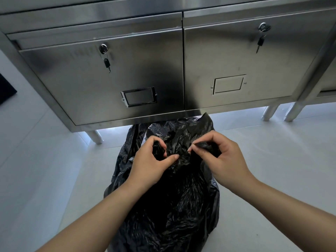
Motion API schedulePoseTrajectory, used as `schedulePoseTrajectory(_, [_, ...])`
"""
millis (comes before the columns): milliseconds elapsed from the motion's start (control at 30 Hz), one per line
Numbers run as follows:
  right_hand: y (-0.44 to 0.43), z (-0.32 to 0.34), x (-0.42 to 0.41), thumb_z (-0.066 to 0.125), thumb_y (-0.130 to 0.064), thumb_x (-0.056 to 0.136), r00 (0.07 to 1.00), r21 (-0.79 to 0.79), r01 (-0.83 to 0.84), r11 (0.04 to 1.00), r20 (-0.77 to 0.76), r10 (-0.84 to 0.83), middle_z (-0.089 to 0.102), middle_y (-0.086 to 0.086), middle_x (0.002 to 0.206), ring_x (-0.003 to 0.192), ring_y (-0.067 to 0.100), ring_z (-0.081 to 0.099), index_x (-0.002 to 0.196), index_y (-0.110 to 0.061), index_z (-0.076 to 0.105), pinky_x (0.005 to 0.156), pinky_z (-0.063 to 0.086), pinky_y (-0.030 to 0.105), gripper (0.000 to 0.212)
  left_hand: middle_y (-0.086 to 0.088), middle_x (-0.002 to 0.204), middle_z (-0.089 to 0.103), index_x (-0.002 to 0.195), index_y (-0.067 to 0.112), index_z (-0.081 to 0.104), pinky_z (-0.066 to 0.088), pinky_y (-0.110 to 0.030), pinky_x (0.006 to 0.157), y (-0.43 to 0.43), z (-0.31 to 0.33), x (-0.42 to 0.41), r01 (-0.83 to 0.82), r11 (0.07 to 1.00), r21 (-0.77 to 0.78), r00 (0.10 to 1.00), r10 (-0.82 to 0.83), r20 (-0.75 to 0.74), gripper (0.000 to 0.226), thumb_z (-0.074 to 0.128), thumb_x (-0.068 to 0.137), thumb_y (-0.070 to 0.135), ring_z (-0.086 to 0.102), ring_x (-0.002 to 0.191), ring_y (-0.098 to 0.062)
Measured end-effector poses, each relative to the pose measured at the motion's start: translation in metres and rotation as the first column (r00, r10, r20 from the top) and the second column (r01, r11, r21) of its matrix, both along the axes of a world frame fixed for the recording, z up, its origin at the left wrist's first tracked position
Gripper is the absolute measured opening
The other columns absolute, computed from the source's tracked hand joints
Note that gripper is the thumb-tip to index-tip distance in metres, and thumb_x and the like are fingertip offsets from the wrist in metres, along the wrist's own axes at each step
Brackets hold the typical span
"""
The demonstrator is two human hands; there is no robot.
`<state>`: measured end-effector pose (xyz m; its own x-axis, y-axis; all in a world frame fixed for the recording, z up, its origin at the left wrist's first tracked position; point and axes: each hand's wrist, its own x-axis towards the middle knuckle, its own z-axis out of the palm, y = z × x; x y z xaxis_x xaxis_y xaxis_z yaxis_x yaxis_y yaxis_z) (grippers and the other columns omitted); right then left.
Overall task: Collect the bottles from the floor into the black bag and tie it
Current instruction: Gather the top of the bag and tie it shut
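The black bag [169, 206] sits on the pale floor [45, 170] just in front of a steel cabinet [109, 79]. Its far side reaches under the cabinet's bottom edge and its near side is cut off by the bottom of the view. The plastic is opaque, so whatever it holds is hidden. Both hands work at the gathered top of the bag. The left hand [147, 166] has its fingers curled round a bunched strand of plastic, with the thumb stretched towards the middle. The right hand [223, 160] pinches a second dark twist between thumb and curled fingers. Between the two hands the folds are too dark to tell whether a knot is formed. Each cabinet door carries a lock with a hanging key, one on the left door [107, 63] and one on the right [260, 43]. A dark object [5, 88] at the floor's left edge is mostly out of view and cannot be identified.
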<state>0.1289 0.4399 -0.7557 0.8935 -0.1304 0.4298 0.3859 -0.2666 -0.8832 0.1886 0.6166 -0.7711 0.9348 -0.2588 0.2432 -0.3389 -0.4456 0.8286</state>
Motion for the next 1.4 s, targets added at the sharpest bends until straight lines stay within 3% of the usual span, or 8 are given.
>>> schedulePoseTrajectory(167, [-0.001, -0.005, 0.012, 0.056, -0.017, 0.091, 0.969, -0.034, -0.153, 0.988, -0.199, 0.143, 0.072, -0.002, 0.083, 0.077, 0.013, 0.068, 0.081, -0.03, 0.054, 0.078, 0.054, 0.032, 0.017, 0.014, 0.083, 0.062, 0.09, 0.03, 0.055, 0.04, -0.01, 0.076, 0.003, 0.001, 0.0, 0.171, 0.985, -0.011, 0.98, -0.171, -0.101, 0.02, 0.071, 0.079, 0.026, 0.056, 0.081, 0.007])
schedulePoseTrajectory(267, [-0.007, -0.014, 0.015, 0.051, -0.015, 0.093, 0.941, -0.048, -0.165, 0.985, -0.305, 0.143, 0.071, 0.001, 0.078, 0.073, 0.015, 0.067, 0.084, -0.023, 0.051, 0.079, 0.053, 0.037, 0.012, 0.013, 0.093, 0.063, 0.092, 0.033, 0.056, 0.044, -0.025, 0.083, 0.014, -0.002, 0.003, 0.22, 0.972, 0.078, 0.967, -0.207, -0.147, 0.012, 0.064, 0.085, 0.027, 0.059, 0.091, -0.005])
schedulePoseTrajectory(400, [-0.01, -0.023, 0.015, 0.05, -0.019, 0.094, 0.934, -0.159, -0.157, 0.975, -0.344, 0.094, 0.069, -0.006, 0.073, 0.073, 0.013, 0.065, 0.089, -0.022, 0.055, 0.075, 0.051, 0.034, 0.008, 0.009, 0.084, 0.066, 0.088, 0.039, 0.056, 0.049, -0.031, 0.066, 0.029, -0.008, 0.008, 0.186, 0.933, 0.308, 0.982, -0.164, -0.096, 0.004, 0.057, 0.088, 0.035, 0.058, 0.065, -0.006])
schedulePoseTrajectory(633, [-0.005, -0.025, 0.012, 0.05, -0.027, 0.094, 0.951, -0.263, -0.112, 0.958, -0.308, 0.026, 0.068, -0.018, 0.078, 0.059, 0.02, 0.058, 0.081, -0.033, 0.056, 0.059, 0.049, 0.034, 0.015, 0.0, 0.083, 0.07, 0.092, 0.039, 0.058, 0.051, -0.04, 0.07, 0.025, -0.014, 0.005, 0.144, 0.928, 0.342, 0.99, -0.136, -0.048, 0.008, 0.05, 0.091, 0.037, 0.062, 0.07, -0.016])
schedulePoseTrajectory(733, [-0.008, -0.023, 0.008, 0.049, -0.025, 0.094, 0.962, -0.248, -0.1, 0.964, -0.271, 0.03, 0.067, -0.013, 0.076, 0.044, 0.006, 0.043, 0.082, -0.034, 0.055, 0.047, 0.037, 0.021, 0.016, 0.003, 0.082, 0.069, 0.091, 0.038, 0.059, 0.049, -0.037, 0.071, 0.022, -0.011, 0.005, 0.134, 0.943, 0.304, 0.99, -0.14, 0.0, 0.009, 0.051, 0.091, 0.035, 0.061, 0.072, -0.012])
schedulePoseTrajectory(900, [-0.008, -0.017, 0.005, 0.047, -0.027, 0.095, 0.964, -0.162, -0.139, 0.977, -0.25, 0.095, 0.063, -0.012, 0.069, 0.06, 0.029, 0.053, 0.085, -0.032, 0.056, 0.059, 0.044, 0.038, 0.014, 0.018, 0.094, 0.07, 0.092, 0.032, 0.064, 0.044, -0.012, 0.083, 0.012, -0.002, -0.003, 0.217, 0.974, 0.061, 0.975, -0.219, 0.033, 0.015, 0.05, 0.094, 0.027, 0.062, 0.095, 0.002])
schedulePoseTrajectory(1100, [-0.008, -0.012, 0.008, 0.045, -0.03, 0.096, 0.961, -0.113, -0.181, 0.977, -0.231, 0.151, 0.059, -0.013, 0.064, 0.06, 0.013, 0.051, 0.084, -0.033, 0.056, 0.059, 0.041, 0.024, 0.016, 0.01, 0.073, 0.065, 0.079, 0.024, 0.059, 0.04, -0.008, 0.072, 0.004, 0.008, -0.003, 0.196, 0.968, -0.157, 0.98, -0.199, -0.004, 0.02, 0.047, 0.095, 0.021, 0.058, 0.072, 0.001])
schedulePoseTrajectory(1400, [-0.016, -0.02, 0.001, 0.043, -0.02, 0.098, 0.92, -0.076, -0.236, 0.969, -0.34, 0.197, 0.052, -0.013, 0.054, 0.054, 0.005, 0.045, 0.079, -0.025, 0.054, 0.054, 0.035, 0.014, 0.022, 0.009, 0.053, 0.048, 0.069, 0.027, 0.054, 0.036, -0.009, 0.057, 0.025, 0.003, 0.003, 0.271, 0.953, -0.137, 0.932, -0.296, -0.208, 0.033, 0.04, 0.098, 0.02, 0.043, 0.054, -0.001])
